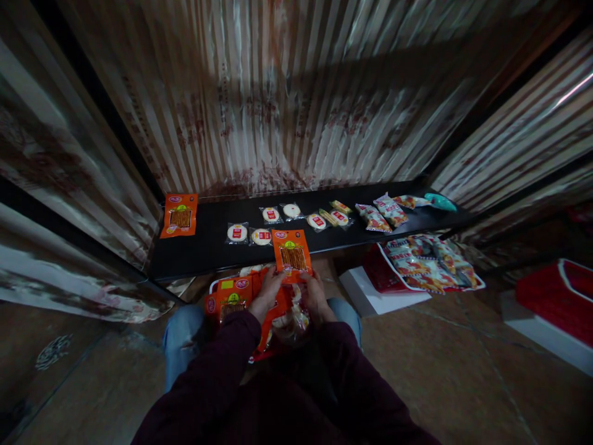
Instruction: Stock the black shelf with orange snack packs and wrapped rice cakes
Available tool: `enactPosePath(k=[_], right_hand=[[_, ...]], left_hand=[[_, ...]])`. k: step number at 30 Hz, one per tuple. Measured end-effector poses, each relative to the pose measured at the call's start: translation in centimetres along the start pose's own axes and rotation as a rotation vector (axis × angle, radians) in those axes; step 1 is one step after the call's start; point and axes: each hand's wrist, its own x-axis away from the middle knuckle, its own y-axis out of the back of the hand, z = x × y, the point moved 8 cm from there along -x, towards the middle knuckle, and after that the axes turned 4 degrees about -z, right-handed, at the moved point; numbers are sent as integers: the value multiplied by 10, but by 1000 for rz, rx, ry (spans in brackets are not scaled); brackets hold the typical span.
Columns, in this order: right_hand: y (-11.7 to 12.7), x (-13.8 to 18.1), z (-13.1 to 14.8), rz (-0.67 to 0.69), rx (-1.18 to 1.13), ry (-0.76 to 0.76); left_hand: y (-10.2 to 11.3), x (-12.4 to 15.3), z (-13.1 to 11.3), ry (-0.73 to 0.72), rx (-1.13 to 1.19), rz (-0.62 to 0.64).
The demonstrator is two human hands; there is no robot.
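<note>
Orange packet (291, 252) extends forward from our grip, its long axis pointing away from us toward the black shelf (208, 250), left hand (267, 290) and right hand (315, 292) about equally near. We pinch its near end at both corners, most of it lying beyond our hold.

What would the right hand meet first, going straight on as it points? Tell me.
The orange packet the right hand holds; beyond it, probably the black shelf, though depth is unclear.
</note>
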Motion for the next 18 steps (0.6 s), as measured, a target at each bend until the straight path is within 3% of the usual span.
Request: enactPosePath(k=[5, 11, 14, 18], right_hand=[[-6, 30, 8, 136, -23, -41], [9, 51, 13, 129, 125, 78], [2, 59, 8, 207, 119, 8], [-24, 72, -2, 347, 72, -66]], left_hand=[[0, 10, -12, 15, 123, 2], [5, 34, -18, 33, 18, 40], [19, 43, -29, -29, 51, 36], [53, 55, -44, -53, 153, 13]])
